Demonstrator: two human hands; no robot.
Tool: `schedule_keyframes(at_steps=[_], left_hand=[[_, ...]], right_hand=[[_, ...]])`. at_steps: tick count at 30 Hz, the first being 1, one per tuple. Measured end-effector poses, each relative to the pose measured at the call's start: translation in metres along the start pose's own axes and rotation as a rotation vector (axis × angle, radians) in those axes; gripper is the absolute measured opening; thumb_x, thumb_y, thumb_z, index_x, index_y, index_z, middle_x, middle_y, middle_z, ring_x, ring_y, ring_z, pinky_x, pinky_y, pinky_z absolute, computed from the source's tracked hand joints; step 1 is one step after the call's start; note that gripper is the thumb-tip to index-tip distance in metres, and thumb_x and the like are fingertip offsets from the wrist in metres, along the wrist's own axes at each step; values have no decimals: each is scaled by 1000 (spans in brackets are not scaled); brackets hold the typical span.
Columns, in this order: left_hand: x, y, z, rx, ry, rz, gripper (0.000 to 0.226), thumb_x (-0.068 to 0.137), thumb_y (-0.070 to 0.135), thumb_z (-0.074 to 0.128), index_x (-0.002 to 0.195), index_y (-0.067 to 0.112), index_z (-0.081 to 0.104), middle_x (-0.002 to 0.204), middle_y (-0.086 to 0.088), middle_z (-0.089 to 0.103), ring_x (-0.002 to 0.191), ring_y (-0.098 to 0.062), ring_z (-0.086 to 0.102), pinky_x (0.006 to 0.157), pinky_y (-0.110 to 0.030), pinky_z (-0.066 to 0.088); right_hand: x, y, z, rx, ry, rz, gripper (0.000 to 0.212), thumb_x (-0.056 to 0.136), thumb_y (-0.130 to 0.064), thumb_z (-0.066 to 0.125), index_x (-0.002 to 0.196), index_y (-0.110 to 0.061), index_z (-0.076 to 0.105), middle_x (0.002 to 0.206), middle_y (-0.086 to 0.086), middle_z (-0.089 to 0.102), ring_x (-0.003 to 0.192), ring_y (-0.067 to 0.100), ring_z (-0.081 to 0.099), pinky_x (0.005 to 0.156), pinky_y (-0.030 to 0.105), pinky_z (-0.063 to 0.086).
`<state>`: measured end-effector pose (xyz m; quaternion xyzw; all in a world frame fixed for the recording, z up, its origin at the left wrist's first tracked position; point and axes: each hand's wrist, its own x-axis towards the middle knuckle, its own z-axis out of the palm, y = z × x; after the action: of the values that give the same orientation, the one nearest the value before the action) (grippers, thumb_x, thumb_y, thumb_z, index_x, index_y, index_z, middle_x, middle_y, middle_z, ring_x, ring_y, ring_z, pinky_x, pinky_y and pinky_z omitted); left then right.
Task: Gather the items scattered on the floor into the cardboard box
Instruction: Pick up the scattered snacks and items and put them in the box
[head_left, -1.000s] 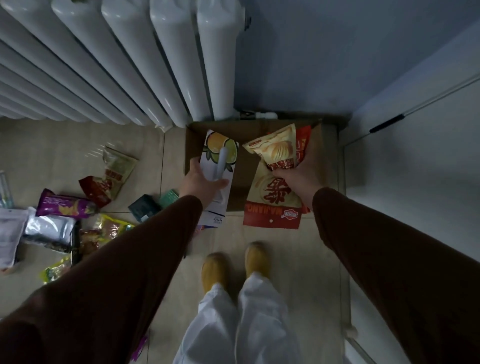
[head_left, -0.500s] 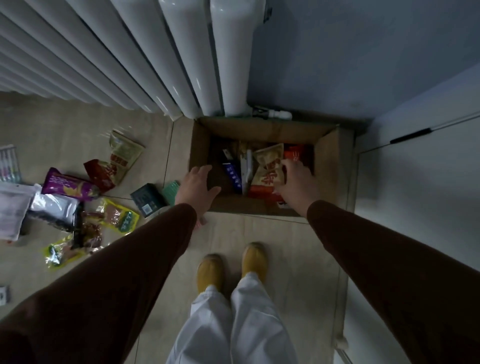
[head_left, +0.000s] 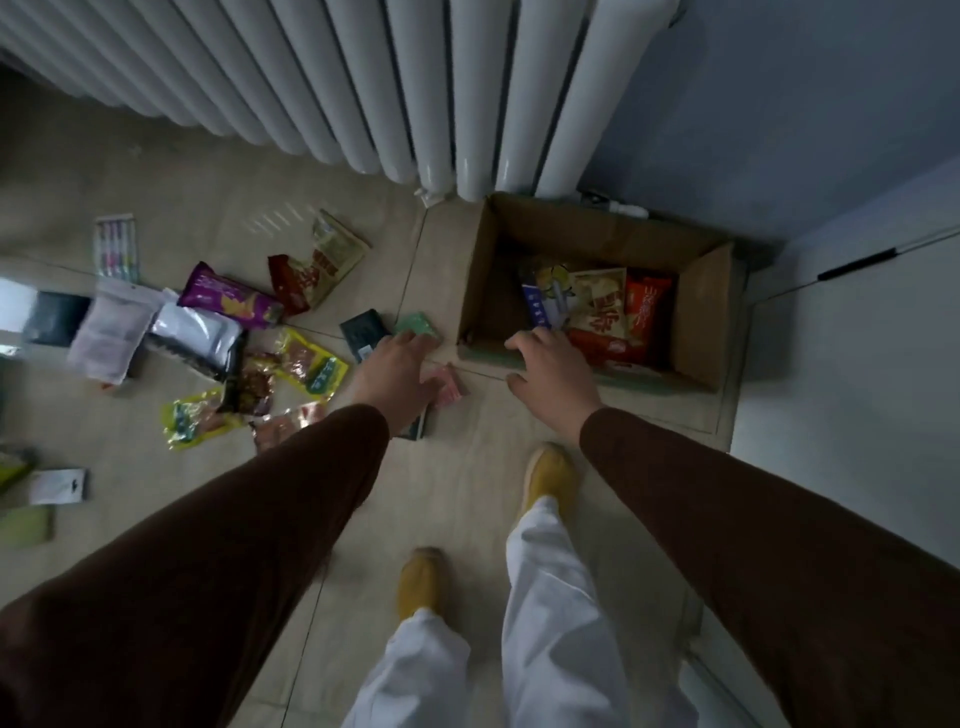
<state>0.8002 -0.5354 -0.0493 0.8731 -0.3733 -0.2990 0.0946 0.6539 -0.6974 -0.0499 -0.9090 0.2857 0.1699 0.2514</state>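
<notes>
The cardboard box (head_left: 706, 322) stands open on the floor in the corner by the radiator and holds several snack packets, among them a red one (head_left: 647, 309). My right hand (head_left: 553, 371) hovers empty with loosely curled fingers over the box's near left corner. My left hand (head_left: 392, 376) is spread open above small flat packets left of the box: a dark one (head_left: 361, 332), a green one (head_left: 418, 325) and a pink one (head_left: 449, 387). Further left lie a purple packet (head_left: 228, 296), a silver pouch (head_left: 195, 332) and yellow packets (head_left: 311, 364).
A white radiator (head_left: 363, 93) runs along the back. A wall and a white door (head_left: 857, 364) close off the right side. My feet in yellow shoes (head_left: 545, 478) stand on the tiles below the box. More small packs (head_left: 57, 486) lie at the far left.
Both hands have let go of the packets, which now lie in the box. My right hand has come out of the box. My left hand has moved left over the small packets.
</notes>
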Motion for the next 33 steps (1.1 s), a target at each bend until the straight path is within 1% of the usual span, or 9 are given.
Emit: schedule_keyframes(at_steps=[3, 6, 9, 11, 12, 18, 22, 27, 33], left_hand=[[-54, -41, -3, 25, 8, -17, 48, 89, 31, 69, 134, 21, 56, 131, -5, 57, 119, -28, 54, 96, -42, 48], [-105, -82, 5, 45, 22, -47, 48, 88, 35, 69, 133, 24, 55, 127, -3, 58, 115, -26, 55, 89, -40, 48], [-152, -118, 17, 17, 50, -124, 51, 85, 35, 73, 132, 24, 56, 131, -4, 58, 120, -27, 53, 93, -42, 47], [-183, -140, 27, 7, 70, -181, 53, 84, 34, 75, 133, 25, 56, 141, -5, 54, 125, -27, 51, 99, -44, 48], [-198, -151, 31, 5, 77, -202, 54, 83, 35, 75, 133, 26, 55, 141, -4, 54, 124, -26, 52, 97, -43, 48], [-290, -207, 52, -85, 111, -336, 51, 82, 34, 74, 129, 24, 58, 121, -4, 62, 110, -25, 55, 85, -41, 50], [-350, -252, 54, -154, 129, -382, 53, 84, 35, 73, 134, 25, 56, 123, -2, 61, 111, -24, 55, 89, -41, 50], [-427, -329, 51, -188, 157, -419, 53, 86, 34, 73, 134, 23, 55, 128, -2, 60, 116, -23, 54, 91, -36, 45], [-513, -432, 24, -200, 169, -442, 53, 85, 35, 73, 133, 22, 55, 126, -1, 59, 116, -23, 53, 88, -37, 47]], right_hand=[[-28, -46, 25, -17, -25, -18, 44, 94, -27, 63, 137, -19, 55, 132, 7, 57, 122, 28, 52, 98, 43, 46], [-55, -88, 50, -24, -58, -42, 46, 93, -24, 62, 138, -21, 54, 142, 6, 53, 128, 29, 49, 101, 43, 46], [-76, -123, 75, -58, -113, -96, 46, 93, -24, 61, 138, -22, 53, 148, 6, 48, 135, 29, 44, 102, 43, 44], [-86, -141, 90, -106, -148, -123, 48, 94, -27, 61, 141, -22, 51, 146, 6, 49, 136, 28, 43, 103, 42, 44], [-91, -150, 97, -119, -156, -137, 49, 94, -27, 61, 142, -22, 50, 145, 6, 50, 134, 27, 45, 103, 42, 44], [-132, -224, 144, -142, -160, -210, 48, 93, -25, 62, 140, -20, 51, 139, 7, 53, 128, 28, 48, 102, 43, 44], [-161, -284, 180, -190, -185, -287, 48, 93, -25, 61, 139, -18, 51, 136, 8, 54, 125, 29, 48, 102, 43, 44], [-194, -374, 231, -213, -194, -314, 47, 92, -25, 62, 137, -18, 53, 135, 8, 56, 124, 29, 49, 100, 43, 46], [-230, -497, 293, -143, -210, -290, 43, 92, -24, 63, 134, -15, 55, 131, 9, 57, 123, 30, 51, 101, 41, 44]])
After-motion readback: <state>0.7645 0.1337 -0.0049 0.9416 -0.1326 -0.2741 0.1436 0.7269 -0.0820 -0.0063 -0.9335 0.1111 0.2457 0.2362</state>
